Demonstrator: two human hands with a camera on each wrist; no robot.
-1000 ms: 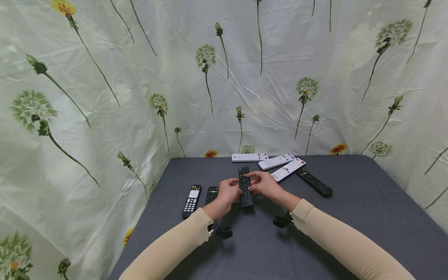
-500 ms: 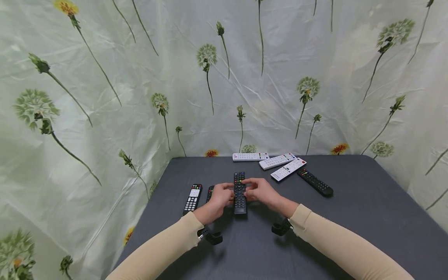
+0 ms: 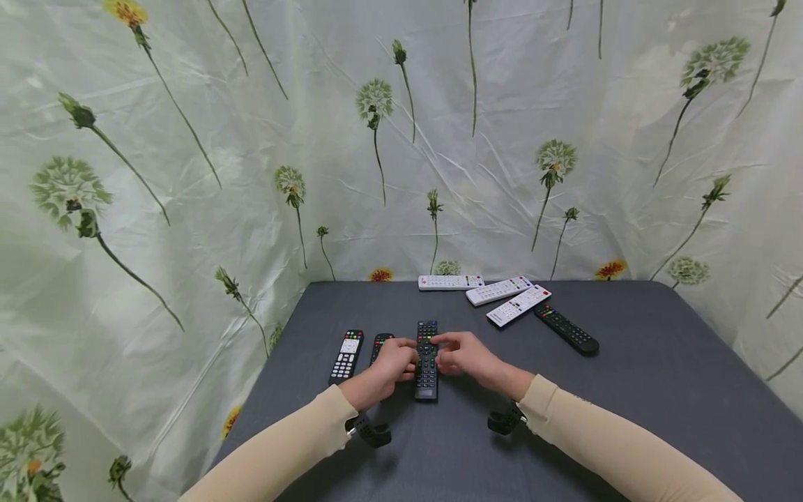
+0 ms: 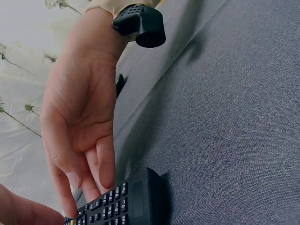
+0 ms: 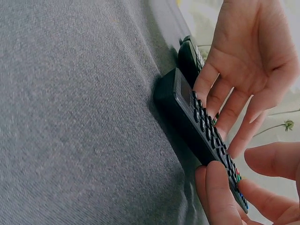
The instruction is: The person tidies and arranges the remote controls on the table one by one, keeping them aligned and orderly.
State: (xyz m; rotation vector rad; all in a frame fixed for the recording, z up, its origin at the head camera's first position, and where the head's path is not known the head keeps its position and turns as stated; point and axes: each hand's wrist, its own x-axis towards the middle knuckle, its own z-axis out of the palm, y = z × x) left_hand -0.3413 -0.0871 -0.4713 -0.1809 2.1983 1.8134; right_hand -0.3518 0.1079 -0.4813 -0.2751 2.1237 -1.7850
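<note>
A black remote control (image 3: 426, 366) lies face up on the dark grey table, pointing away from me, between both hands. My left hand (image 3: 390, 368) rests along its left side; in the right wrist view, the fingers of this left hand (image 5: 248, 70) are extended beside the keys. On the other side my right hand (image 3: 467, 359) has its fingers at the remote's right edge, with the index finger near the coloured buttons. In the left wrist view this right hand (image 4: 77, 117) shows its palm, the fingers loosely bent. Neither hand wraps round the remote.
Two more black remotes lie at left: one with white keys (image 3: 346, 357), the other (image 3: 381, 343) partly hidden by my left hand. Behind lie three white remotes (image 3: 450, 282), (image 3: 499, 291), (image 3: 519, 305); at right, a black remote (image 3: 567, 330). A flowered curtain (image 3: 401, 139) hangs behind.
Both hands and the black remote have come nearer to me and slightly left. The remote has straightened from a slight tilt. The fingers have loosened at its sides.
</note>
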